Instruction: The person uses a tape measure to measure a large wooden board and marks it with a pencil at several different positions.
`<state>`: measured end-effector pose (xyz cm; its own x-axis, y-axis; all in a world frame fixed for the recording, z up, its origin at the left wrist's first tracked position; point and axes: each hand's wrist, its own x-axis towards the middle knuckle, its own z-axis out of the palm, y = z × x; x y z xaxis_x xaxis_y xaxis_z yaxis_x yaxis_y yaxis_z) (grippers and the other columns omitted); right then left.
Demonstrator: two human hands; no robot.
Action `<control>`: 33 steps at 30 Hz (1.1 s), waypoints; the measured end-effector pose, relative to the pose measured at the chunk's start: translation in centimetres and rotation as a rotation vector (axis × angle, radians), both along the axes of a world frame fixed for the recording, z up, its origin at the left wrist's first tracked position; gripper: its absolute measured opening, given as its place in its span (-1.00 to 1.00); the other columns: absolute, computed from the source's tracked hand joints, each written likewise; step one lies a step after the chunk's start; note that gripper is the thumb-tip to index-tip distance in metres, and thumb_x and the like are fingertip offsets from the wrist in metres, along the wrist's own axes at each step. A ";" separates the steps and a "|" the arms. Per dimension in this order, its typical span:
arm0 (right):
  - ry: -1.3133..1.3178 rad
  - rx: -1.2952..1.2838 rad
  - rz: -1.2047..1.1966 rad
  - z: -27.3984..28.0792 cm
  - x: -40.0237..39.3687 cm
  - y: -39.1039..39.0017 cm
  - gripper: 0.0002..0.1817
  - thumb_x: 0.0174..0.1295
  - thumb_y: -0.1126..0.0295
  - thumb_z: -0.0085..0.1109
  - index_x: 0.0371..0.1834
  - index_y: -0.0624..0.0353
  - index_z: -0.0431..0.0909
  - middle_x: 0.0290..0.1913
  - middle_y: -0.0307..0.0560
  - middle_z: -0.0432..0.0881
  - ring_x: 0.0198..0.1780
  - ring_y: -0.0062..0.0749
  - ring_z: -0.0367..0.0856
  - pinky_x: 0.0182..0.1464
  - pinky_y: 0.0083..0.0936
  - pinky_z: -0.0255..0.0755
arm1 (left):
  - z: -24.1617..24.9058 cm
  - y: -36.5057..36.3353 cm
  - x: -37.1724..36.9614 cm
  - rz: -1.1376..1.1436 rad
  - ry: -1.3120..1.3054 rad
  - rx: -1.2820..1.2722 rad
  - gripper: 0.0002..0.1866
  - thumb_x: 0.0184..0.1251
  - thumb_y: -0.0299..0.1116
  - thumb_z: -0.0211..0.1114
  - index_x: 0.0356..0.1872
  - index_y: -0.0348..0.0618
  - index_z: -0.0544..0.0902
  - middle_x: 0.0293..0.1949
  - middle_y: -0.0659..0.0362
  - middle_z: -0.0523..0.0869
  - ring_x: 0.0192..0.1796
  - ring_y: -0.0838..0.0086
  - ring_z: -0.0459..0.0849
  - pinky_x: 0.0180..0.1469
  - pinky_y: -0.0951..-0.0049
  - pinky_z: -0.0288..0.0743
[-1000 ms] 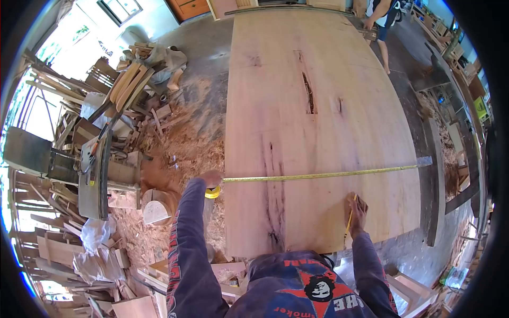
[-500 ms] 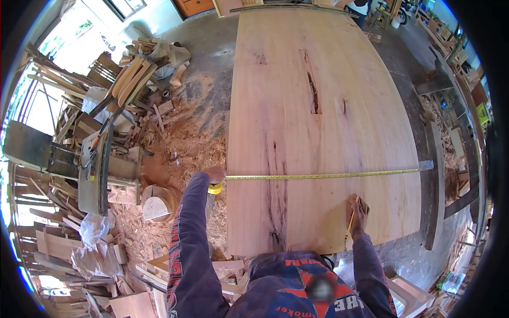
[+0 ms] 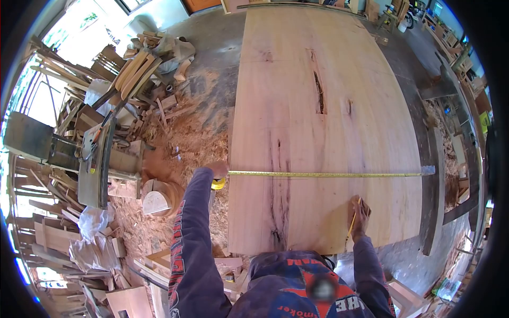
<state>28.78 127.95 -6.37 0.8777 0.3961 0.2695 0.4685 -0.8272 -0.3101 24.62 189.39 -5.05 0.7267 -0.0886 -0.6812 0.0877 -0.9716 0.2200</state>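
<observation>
A wide wooden slab with dark cracks and knots lies in front of me. My left hand is closed on a yellow tape measure at the slab's left edge. Its yellow blade runs straight across the slab to the right edge, where the end sits by a pale, greyish piece. My right hand rests over the near right part of the slab, below the blade. A yellow pencil is held in its fingers, pointing down toward me.
Wood shavings cover the floor on the left. Beyond them stand a machine with a dark table, a round wood block and piled offcuts. A dark beam runs along the right. Wooden frames lie at lower right.
The view has shifted slightly, so the slab sits a little further right. Both hands keep their holds, and the blade still spans the slab. The person at the far end is less visible.
</observation>
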 end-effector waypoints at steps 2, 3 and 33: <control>-0.007 -0.002 0.007 -0.1 0.1 -0.1 -0.57 0.09 0.59 0.13 0.09 0.05 0.50 0.20 0.01 0.57 0.26 -0.11 0.45 0.27 -0.24 0.24 | -0.1 0.3 -0.1 0.027 -0.012 -0.023 -0.75 0.14 -0.43 0.08 -0.25 -0.19 0.71 -0.21 -0.14 0.71 -0.11 0.06 0.71 -0.03 0.14 0.54; -0.009 -0.002 0.010 -0.2 0.1 -0.1 -0.56 0.10 0.59 0.13 0.09 0.05 0.49 0.19 0.01 0.58 0.26 -0.11 0.45 0.27 -0.23 0.24 | -0.2 0.4 -0.1 0.005 -0.015 -0.015 -0.75 0.14 -0.42 0.08 -0.26 -0.20 0.71 -0.22 -0.13 0.71 -0.12 0.06 0.71 -0.03 0.15 0.55; -0.004 -0.019 0.007 -0.6 0.1 -0.3 -0.61 0.15 0.58 0.08 0.08 0.07 0.50 0.18 0.05 0.57 0.25 -0.05 0.44 0.26 -0.19 0.28 | -1.1 1.9 -1.5 -0.201 -0.105 -0.149 -0.79 0.16 -0.30 0.22 -0.32 -0.21 0.70 -0.25 -0.11 0.71 -0.12 0.06 0.69 -0.08 0.12 0.52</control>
<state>28.87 127.67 -7.01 0.8739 0.4073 0.2655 0.4755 -0.8299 -0.2920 23.09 191.32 -6.19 0.7503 -0.3317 -0.5719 -0.1340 -0.9234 0.3598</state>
